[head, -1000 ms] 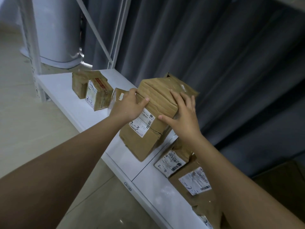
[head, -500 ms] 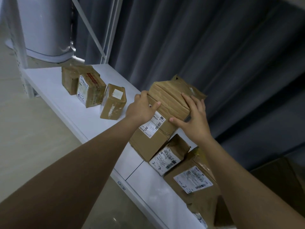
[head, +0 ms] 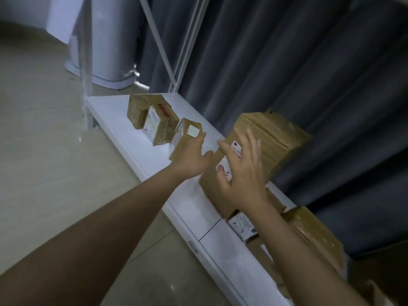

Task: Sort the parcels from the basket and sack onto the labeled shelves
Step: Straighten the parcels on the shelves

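Now the large parcel [head: 271, 140] sits on the shelf [head: 154, 155] beyond spread fingers [head: 249, 140].

Low white shelf [head: 154, 161] carries several cardboard parcels [head: 271, 142].

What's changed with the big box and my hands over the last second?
Both hands let go: the left hand and right hand now hover open, off the large box, which rests on the white shelf. The small boxes at the far end stayed put.
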`<state>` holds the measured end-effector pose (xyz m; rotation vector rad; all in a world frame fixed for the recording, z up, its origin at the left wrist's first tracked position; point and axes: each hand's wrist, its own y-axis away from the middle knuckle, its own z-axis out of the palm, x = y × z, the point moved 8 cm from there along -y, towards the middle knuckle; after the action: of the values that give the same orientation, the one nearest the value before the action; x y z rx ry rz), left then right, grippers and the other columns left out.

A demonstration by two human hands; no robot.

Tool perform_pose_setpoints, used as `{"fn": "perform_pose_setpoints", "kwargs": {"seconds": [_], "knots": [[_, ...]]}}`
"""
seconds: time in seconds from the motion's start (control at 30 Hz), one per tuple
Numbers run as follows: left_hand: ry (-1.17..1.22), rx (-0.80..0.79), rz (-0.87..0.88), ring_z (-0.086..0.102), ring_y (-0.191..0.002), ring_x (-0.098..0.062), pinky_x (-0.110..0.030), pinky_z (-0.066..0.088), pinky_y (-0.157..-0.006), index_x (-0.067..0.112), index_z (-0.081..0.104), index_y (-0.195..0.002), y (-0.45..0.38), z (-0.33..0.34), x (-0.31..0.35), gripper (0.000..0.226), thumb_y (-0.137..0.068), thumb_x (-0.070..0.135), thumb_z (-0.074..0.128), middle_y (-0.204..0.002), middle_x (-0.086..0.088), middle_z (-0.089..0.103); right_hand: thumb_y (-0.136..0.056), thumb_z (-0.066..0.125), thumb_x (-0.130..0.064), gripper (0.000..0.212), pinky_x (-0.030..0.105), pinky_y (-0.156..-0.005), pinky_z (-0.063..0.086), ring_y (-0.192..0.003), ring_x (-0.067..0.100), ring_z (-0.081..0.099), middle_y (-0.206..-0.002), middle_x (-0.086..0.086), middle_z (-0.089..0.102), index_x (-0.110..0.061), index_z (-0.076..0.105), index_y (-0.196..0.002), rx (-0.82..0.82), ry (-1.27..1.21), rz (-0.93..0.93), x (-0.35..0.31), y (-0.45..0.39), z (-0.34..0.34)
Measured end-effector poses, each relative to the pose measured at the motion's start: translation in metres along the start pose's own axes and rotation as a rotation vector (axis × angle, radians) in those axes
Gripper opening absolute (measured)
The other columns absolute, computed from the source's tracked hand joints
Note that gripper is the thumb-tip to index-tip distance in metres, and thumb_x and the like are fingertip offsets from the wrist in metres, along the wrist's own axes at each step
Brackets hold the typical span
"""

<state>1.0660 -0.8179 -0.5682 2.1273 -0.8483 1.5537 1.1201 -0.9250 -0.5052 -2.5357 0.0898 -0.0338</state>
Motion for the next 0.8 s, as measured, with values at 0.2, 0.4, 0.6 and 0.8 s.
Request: {"fn": "perform_pose_setpoints", "kwargs": {"seconds": [0.2, 0.4, 0.6, 0.8], "knots": [[-0.146, 0.056, -0.153, 0.044, -0.130, -0.021, -0.027, 0.038, -0.098, 0.013, 0.030, -0.148, 0.048, -0.059, -0.069, 0.052, -0.099, 0.019, 0.048, -0.146, -0.002, 0.041, -0.090, 0.056, -0.023, 0.051, 0.048, -0.116, 0.026, -0.149, 0.024, -0.002, -0.161, 0.006, 0.014, -0.023, 0.045, -0.140, -0.343, -0.098, 0.161, -0.035, 0.012, 0.079], [-0.252, 0.107, -0.210, 0.048, -0.123, -0.027, -0.030, 0.035, -0.100, 0.014, 0.025, -0.150, 0.048, -0.106, -0.116, 0.055, -0.099, 0.022, 0.046, -0.150, -0.008, 0.035, -0.094, 0.057, -0.029, 0.047, 0.042, -0.115, 0.025, -0.145, 0.028, 0.010, -0.159, 0.005, 0.015, -0.023, 0.044, -0.138, -0.425, -0.089, 0.293, -0.044, -0.019, 0.134], [-0.389, 0.080, -0.247, 0.042, -0.131, -0.029, -0.032, 0.033, -0.105, 0.013, 0.026, -0.150, -0.003, -0.130, -0.145, 0.055, -0.099, 0.022, 0.045, -0.150, -0.012, 0.034, -0.093, 0.057, -0.037, 0.058, 0.050, -0.118, 0.020, -0.146, 0.034, 0.010, -0.159, 0.010, 0.016, -0.022, 0.036, -0.145, -0.376, -0.081, 0.407, -0.023, -0.080, 0.197], [-0.685, 0.006, -0.118, 0.041, -0.130, -0.035, -0.049, 0.041, -0.104, 0.011, 0.038, -0.142, -0.115, -0.105, -0.102, 0.051, -0.095, 0.025, 0.051, -0.143, -0.015, 0.042, -0.094, 0.050, -0.051, 0.058, 0.051, -0.113, 0.027, -0.141, 0.036, 0.024, -0.155, 0.012, 0.025, -0.020, 0.037, -0.142, -0.390, 0.151, 0.510, 0.029, -0.132, 0.226]]}}
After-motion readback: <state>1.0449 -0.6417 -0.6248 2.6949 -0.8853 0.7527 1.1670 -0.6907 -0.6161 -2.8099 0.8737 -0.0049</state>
